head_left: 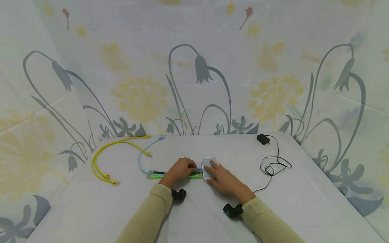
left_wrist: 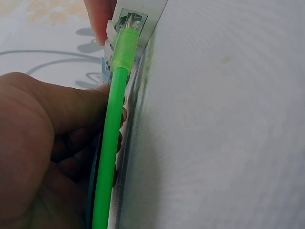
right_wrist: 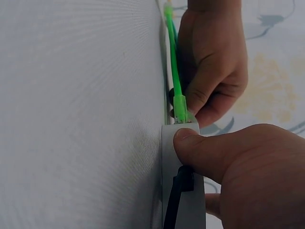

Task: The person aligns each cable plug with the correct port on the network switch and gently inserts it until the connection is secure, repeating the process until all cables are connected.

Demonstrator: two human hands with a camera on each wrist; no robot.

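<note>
A small white network switch box point(head_left: 209, 170) sits mid-table, gripped by my right hand point(head_left: 226, 179), with its thumb point(right_wrist: 190, 143) pressed on the near side and fingers over the top. A bright green network cable point(left_wrist: 110, 138) has its clear plug in a port on the box's left side. Just beyond that cable, my left hand point(head_left: 182, 168) pinches a network cable end close to the row of ports; the fingers partly hide it, and I cannot tell its colour. A black cable point(head_left: 158, 172) and a light blue cable point(head_left: 139, 160) run leftward from there.
Yellow network cables point(head_left: 95, 157) lie curved at the left. On the right, a black power adapter point(head_left: 263, 139) trails a looped cord point(head_left: 271, 167). A black power plug point(right_wrist: 185, 179) is in the box's near side. A flower-print cloth point(head_left: 194, 101) hangs behind the table.
</note>
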